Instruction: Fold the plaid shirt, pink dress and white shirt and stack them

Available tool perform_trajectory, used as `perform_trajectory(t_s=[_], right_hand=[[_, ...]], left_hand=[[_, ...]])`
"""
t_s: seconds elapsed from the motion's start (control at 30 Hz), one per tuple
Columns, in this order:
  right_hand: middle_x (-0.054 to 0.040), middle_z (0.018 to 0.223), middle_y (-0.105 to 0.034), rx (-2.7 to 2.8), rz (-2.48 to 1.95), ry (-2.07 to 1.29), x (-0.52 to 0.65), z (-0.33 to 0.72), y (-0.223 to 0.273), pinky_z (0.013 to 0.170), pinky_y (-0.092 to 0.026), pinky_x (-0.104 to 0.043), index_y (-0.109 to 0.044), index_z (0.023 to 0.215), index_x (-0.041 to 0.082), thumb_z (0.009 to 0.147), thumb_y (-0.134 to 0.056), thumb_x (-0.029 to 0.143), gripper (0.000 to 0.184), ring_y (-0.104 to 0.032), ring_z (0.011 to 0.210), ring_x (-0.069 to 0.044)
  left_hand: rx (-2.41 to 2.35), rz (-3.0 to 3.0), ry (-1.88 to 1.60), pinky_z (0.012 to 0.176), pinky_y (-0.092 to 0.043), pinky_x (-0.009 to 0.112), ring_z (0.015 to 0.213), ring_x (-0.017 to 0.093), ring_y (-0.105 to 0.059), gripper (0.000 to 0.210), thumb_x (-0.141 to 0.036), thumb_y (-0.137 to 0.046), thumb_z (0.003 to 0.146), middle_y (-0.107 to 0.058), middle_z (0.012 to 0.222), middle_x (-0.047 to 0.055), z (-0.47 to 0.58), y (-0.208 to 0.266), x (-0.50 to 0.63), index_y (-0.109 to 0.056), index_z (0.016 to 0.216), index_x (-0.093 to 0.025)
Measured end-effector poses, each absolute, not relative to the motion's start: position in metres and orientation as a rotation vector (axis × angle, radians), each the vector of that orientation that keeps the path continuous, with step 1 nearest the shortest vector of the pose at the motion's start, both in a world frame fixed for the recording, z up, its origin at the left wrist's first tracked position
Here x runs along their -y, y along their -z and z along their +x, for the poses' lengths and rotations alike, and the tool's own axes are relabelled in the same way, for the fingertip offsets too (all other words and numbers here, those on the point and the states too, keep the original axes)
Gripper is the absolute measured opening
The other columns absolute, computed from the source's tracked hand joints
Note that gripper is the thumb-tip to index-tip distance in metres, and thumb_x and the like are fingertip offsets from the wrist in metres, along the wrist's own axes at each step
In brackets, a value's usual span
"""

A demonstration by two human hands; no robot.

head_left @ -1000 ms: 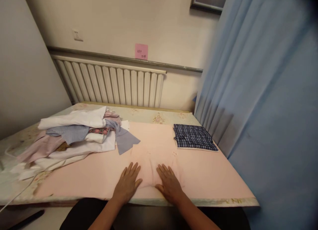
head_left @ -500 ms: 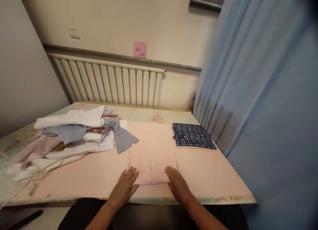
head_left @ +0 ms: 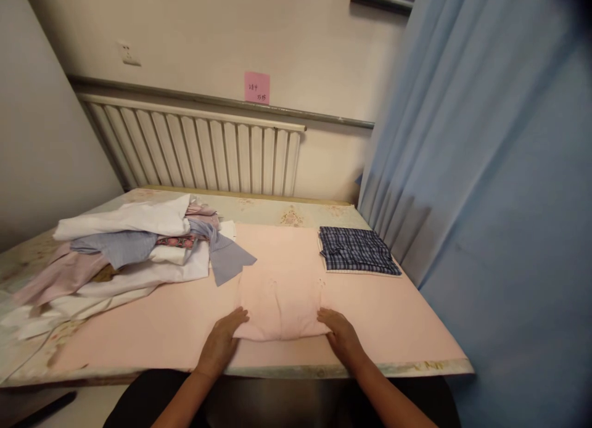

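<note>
A folded pale pink garment (head_left: 282,308) lies on the pink cloth (head_left: 166,323) in front of me, with small cut-out-like marks near its far edge. My left hand (head_left: 222,343) holds its near left corner, fingers over the top. At the near right corner, my right hand (head_left: 343,340) grips the garment the same way. Both thumbs are mostly hidden at the garment's near edge. Beyond my right hand sits a folded dark plaid garment (head_left: 356,249) on top of something pale.
A loose heap of clothes (head_left: 129,249) in white, blue-grey and pink lies at the left of the table. A blue curtain (head_left: 476,156) hangs along the right side. Behind the table stand a white radiator (head_left: 198,147) and a wall with a pink note (head_left: 257,87).
My hands have moved apart, from lying flat on the pink garment's near part to gripping its two near corners. Its near edge looks wider and straighter. The view has shifted slightly.
</note>
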State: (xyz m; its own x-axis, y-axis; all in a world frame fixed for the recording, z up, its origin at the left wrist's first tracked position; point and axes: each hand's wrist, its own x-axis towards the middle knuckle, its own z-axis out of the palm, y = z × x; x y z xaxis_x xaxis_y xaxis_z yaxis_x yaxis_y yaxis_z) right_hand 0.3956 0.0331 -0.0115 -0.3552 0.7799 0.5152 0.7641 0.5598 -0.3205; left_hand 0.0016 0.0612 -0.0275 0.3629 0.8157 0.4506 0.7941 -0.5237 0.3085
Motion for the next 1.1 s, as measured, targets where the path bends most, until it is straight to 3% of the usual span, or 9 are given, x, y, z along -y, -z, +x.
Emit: perform_trajectory(t_s=[0.13,0.43,0.57,0.7,0.83,0.93,1.03,1.1], right_hand=[[-0.0050,0.120,-0.066,2.093,-1.276,-0.136,-0.033,0.395,0.004,0.103,-0.044,-0.044,-0.065,0.114,0.023,0.073,-0.042,0.008,0.049,-0.058,0.116,-0.020],[-0.0046,0.105,-0.072,2.032,-1.248,-0.380,-0.002,0.395,-0.028,0.096,-0.048,-0.040,-0.069,0.103,0.023,0.075,-0.046,0.016,0.036,-0.062,0.109,-0.024],[-0.0039,0.090,-0.073,1.907,-1.267,-0.539,0.013,0.390,-0.064,0.076,-0.052,-0.028,-0.069,0.094,0.022,0.080,-0.047,0.018,0.026,-0.067,0.083,-0.020],[-0.0010,0.070,-0.066,1.717,-1.302,-0.553,0.009,0.386,-0.101,0.058,-0.045,-0.023,-0.066,0.083,0.020,0.082,-0.051,0.023,0.016,-0.059,0.062,-0.016],[-0.0001,0.069,-0.064,1.540,-1.348,-0.533,-0.028,0.381,-0.134,0.059,-0.043,-0.023,-0.066,0.082,0.018,0.081,-0.052,0.028,0.017,-0.056,0.064,-0.015],[-0.0007,0.073,-0.065,1.394,-1.463,-0.582,-0.083,0.374,-0.145,0.064,-0.043,-0.024,-0.066,0.080,0.017,0.080,-0.053,0.034,0.022,-0.057,0.071,-0.016],[-0.0012,0.070,-0.065,1.355,-1.628,-0.684,-0.143,0.364,-0.136,0.059,-0.043,-0.024,-0.065,0.077,0.015,0.081,-0.056,0.035,0.023,-0.058,0.070,-0.017],[-0.0029,0.074,-0.066,1.364,-1.695,-0.748,-0.173,0.360,-0.120,0.059,-0.045,-0.025,-0.066,0.082,0.013,0.084,-0.058,0.034,0.023,-0.060,0.070,-0.017]], left_hand=[[-1.581,2.395,-0.956,0.101,-0.048,0.034,0.114,0.019,-0.061,0.044,-0.017,-0.040,0.076,-0.067,0.121,0.005,0.004,0.025,-0.066,-0.069,0.109,-0.021],[-1.550,2.130,-1.078,0.092,-0.052,0.038,0.102,0.023,-0.066,0.040,-0.021,-0.041,0.071,-0.073,0.105,0.004,0.010,-0.010,-0.029,-0.069,0.100,-0.021],[-1.528,2.007,-1.169,0.078,-0.053,0.032,0.088,0.020,-0.066,0.034,-0.019,-0.039,0.074,-0.072,0.093,0.002,0.021,-0.049,-0.011,-0.066,0.094,-0.022],[-1.506,1.965,-1.304,0.066,-0.049,0.025,0.073,0.016,-0.062,0.026,-0.020,-0.039,0.077,-0.067,0.080,-0.001,0.032,-0.091,-0.008,-0.062,0.090,-0.022],[-1.602,1.866,-1.374,0.067,-0.045,0.023,0.072,0.015,-0.060,0.021,-0.024,-0.040,0.080,-0.065,0.077,-0.003,0.041,-0.131,-0.039,-0.060,0.087,-0.022],[-1.760,1.738,-1.216,0.067,-0.043,0.025,0.074,0.017,-0.059,0.023,-0.033,-0.041,0.085,-0.065,0.076,-0.003,0.045,-0.150,-0.088,-0.062,0.085,-0.023],[-1.835,1.583,-1.024,0.078,-0.045,0.029,0.090,0.021,-0.061,0.024,-0.034,-0.044,0.084,-0.069,0.089,0.002,0.046,-0.146,-0.143,-0.063,0.089,-0.020],[-1.860,1.517,-0.940,0.077,-0.046,0.032,0.088,0.025,-0.063,0.022,-0.035,-0.050,0.081,-0.069,0.082,0.007,0.046,-0.130,-0.168,-0.063,0.080,-0.017]])
